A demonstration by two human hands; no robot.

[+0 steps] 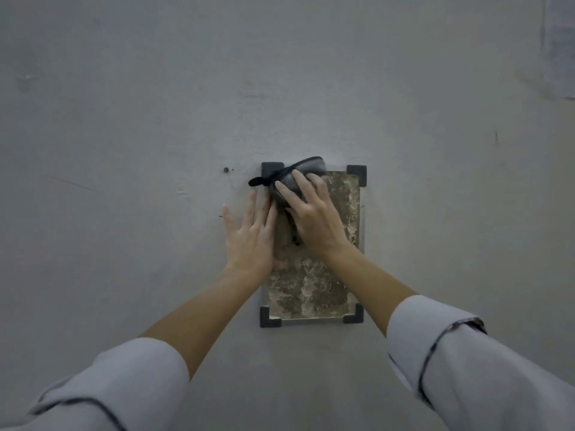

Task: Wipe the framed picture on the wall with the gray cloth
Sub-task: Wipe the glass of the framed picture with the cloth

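The framed picture point(311, 284) is hanging where on your feed? (desk)

I am seeing it hanging upright on the gray wall point(124, 119), a little below the middle of the head view, straight in front of me. (operator)

What is sitting around it, and what is getting in the way? (desk)

A small dark spot point(226, 169), a screw or a hole, is sitting in the wall just left of the top left corner, and a paler patch point(560, 48) is showing at the far upper right. Both forearms are reaching up out of pale sleeves point(109, 390) with dark trim. The left hand point(249, 237) is lying flat, fingers straight and spread, partly on the wall and partly over the picture's left edge. The right hand point(314, 219) is pressing the gray cloth point(298, 178) against the upper left of the picture, fingers laid almost straight over the wad. Hands and cloth together are hiding most of that upper left part. (operator)

And how is the picture itself looking? (desk)

It is showing a mottled brown and cream surface under what looks like a clear pane, with four black corner pieces point(357, 174) holding it. The cloth is lying bunched, gray with black edging, one black tail point(258, 181) sticking out past the top left corner and another strip hanging between the two hands; I am not able to tell where the right thumb is sitting (operator)
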